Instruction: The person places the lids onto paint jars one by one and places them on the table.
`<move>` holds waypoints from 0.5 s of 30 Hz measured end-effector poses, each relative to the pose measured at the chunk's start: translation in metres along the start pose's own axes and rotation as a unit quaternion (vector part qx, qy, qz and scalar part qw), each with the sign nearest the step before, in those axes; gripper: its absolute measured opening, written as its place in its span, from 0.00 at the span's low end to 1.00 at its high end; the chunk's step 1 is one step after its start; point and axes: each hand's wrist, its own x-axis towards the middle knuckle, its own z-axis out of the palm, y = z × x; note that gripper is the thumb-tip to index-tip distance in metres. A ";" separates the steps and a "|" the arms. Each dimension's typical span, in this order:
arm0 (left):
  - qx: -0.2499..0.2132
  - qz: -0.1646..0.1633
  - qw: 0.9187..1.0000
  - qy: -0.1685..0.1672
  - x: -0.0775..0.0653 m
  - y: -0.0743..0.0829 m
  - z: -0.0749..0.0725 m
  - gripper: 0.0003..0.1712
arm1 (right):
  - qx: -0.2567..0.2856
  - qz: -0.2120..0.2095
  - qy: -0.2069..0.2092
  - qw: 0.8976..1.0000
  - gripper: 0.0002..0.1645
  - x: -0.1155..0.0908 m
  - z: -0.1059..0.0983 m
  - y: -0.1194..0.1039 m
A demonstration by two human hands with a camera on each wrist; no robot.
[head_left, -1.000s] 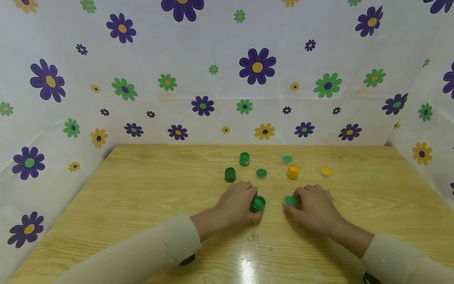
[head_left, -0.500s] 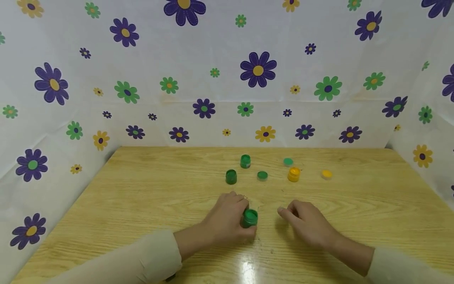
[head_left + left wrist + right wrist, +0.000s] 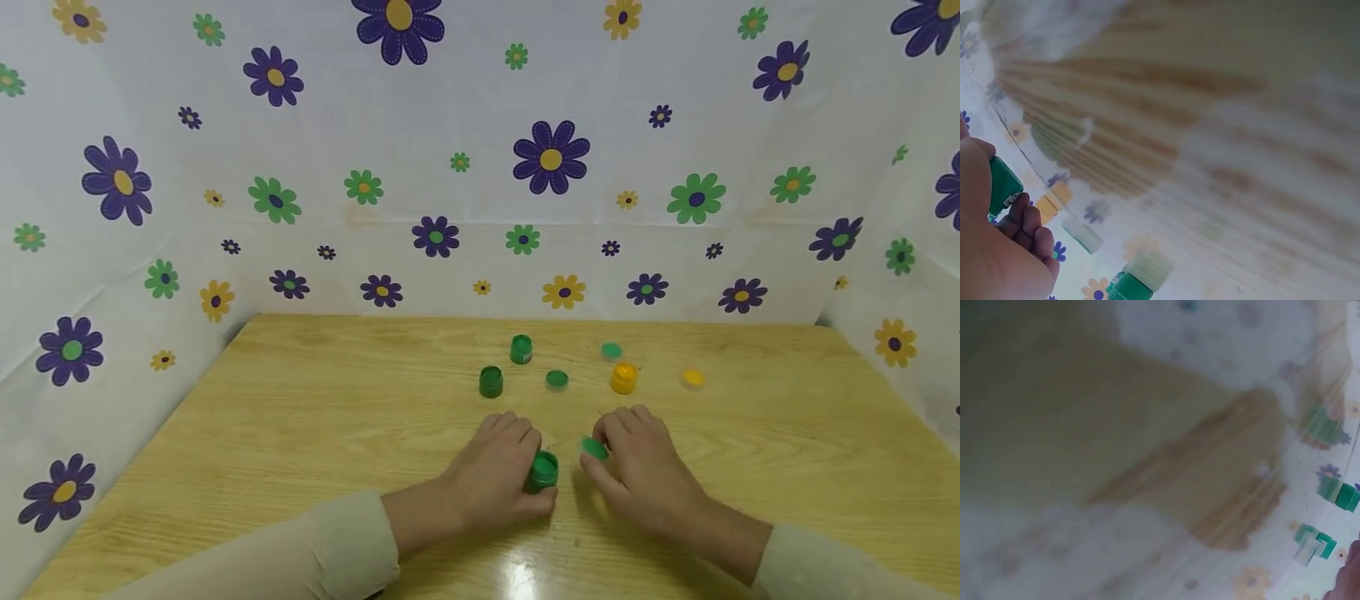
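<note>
From my end I have the left hand (image 3: pixel 495 471) curled round an open green jar (image 3: pixel 544 472), held upright between thumb and fingers, while the right hand (image 3: pixel 648 475) pinches a green lid (image 3: pixel 595 448), tilted, just right of that jar and apart from it. Beyond the left grip I see two more open green jars (image 3: pixel 491 382); past the gap between the hands, a dark green lid (image 3: pixel 557 381); beyond the right grip, a yellow jar (image 3: pixel 624 379), with a yellow lid (image 3: pixel 693 379) farther right.
</note>
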 end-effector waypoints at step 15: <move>-0.091 -0.049 0.994 -0.039 0.001 -0.003 0.001 0.20 | -0.083 -0.058 0.002 0.995 0.14 0.004 0.006 -0.002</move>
